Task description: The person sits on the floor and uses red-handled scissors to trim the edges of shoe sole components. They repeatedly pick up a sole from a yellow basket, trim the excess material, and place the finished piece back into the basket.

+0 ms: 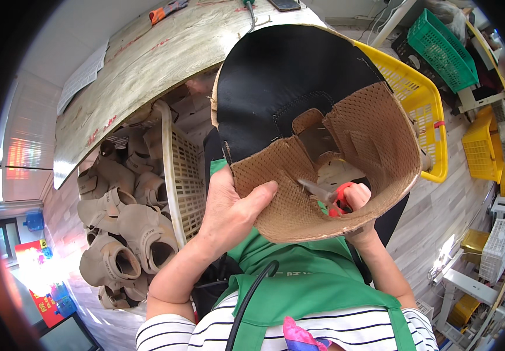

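At the lower edge we see our striped shirt (352,322) and green apron (299,263), with a black cable (245,313) running up over them. Above that, our left hand (229,210) is clamped on the lower-left edge of a black-and-tan piece (305,70), thumb pressed on its perforated tan lining and the other fingers hidden beneath. The piece fills the upper middle of the frame, its smooth black part at the top and the tan walls curving round an opening lower down. Through that opening we see our right hand (356,198), its fingers curled tightly round the red handles of the scissors (339,199); the grey blades point left, and we cannot tell whether they touch the lining. Left of centre stands a pale slatted crate (170,169) beside heaped beige shoe uppers (150,234). A worktable (141,76) spans the upper left. Behind the piece, at upper right, sits a yellow basket (434,111), and farther off a green basket (440,50).
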{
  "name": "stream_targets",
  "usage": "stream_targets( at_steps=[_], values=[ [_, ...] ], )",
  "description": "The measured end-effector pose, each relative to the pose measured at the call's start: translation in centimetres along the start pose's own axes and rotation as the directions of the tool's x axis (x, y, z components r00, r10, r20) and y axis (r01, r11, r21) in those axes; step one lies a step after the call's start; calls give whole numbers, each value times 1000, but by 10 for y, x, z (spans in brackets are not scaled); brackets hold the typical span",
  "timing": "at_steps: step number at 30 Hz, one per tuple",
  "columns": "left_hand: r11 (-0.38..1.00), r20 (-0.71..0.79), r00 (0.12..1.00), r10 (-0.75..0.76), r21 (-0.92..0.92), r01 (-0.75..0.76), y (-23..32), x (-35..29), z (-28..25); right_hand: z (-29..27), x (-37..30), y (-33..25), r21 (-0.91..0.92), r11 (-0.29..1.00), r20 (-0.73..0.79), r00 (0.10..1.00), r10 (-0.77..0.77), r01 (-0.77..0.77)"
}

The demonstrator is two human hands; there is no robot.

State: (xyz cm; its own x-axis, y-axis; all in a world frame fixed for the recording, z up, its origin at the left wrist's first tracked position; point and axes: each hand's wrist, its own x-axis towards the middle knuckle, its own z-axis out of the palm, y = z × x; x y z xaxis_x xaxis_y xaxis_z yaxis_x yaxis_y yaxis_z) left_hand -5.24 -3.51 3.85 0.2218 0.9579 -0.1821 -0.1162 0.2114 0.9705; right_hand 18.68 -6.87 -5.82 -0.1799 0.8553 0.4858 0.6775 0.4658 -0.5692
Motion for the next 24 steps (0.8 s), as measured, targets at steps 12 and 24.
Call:
stream_targets(
  at_steps=[12, 24],
  values=[
    [998, -10, 999, -39, -51, 39, -4, 2, -9, 7, -12, 8, 438, 826, 87, 931, 354, -355],
    [978, 8, 997, -80, -194, 80, -14, 4, -13, 4, 0, 11, 243, 925, 128, 955, 267, -291]
  ],
)
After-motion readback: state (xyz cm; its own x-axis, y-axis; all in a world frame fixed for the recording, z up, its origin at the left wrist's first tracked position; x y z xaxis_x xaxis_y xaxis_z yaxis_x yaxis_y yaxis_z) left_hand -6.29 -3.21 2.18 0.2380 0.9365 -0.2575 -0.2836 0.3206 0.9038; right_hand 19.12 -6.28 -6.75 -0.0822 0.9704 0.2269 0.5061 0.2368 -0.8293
